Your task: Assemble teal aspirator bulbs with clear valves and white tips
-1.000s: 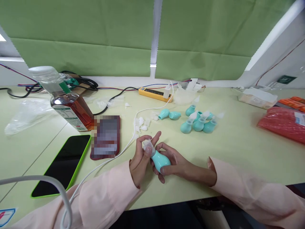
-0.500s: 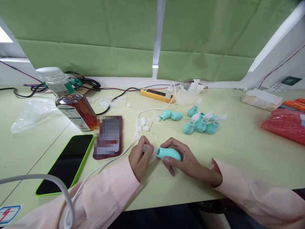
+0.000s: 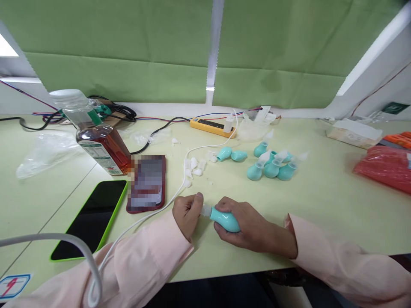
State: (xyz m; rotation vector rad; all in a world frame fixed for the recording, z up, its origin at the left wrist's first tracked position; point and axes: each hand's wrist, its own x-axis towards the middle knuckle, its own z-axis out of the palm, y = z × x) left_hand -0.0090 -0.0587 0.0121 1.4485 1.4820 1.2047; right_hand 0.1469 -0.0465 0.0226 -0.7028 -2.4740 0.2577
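Observation:
My right hand [image 3: 247,222] is wrapped round a teal squeeze bulb [image 3: 225,219], its neck pointing left. A translucent plastic nozzle [image 3: 206,210] sits at the mouth of that neck, and my left hand [image 3: 188,213] is closed on the nozzle's other end, thumb on top. My fingers hide most of the nozzle, so I cannot tell how deep it goes into the bulb. Beyond my right hand stand several teal bulbs fitted with clear nozzles [image 3: 272,168]. Two bulbs without visible nozzles [image 3: 231,154] lie on their sides to the left of these.
Small white plastic pieces [image 3: 194,166] lie beyond my left hand beside a white cable [image 3: 175,196]. To the left are a red-cased phone [image 3: 146,184], a green-cased phone [image 3: 91,218] and a bottle of brown liquid [image 3: 104,147]. A yellow power strip [image 3: 212,127] and a red plastic package [image 3: 385,167] lie farther out.
My right hand has turned over the bulb, from fingertips to a fuller grip. The bulb has tilted down to the right, and its neck now meets the nozzle held by my left hand.

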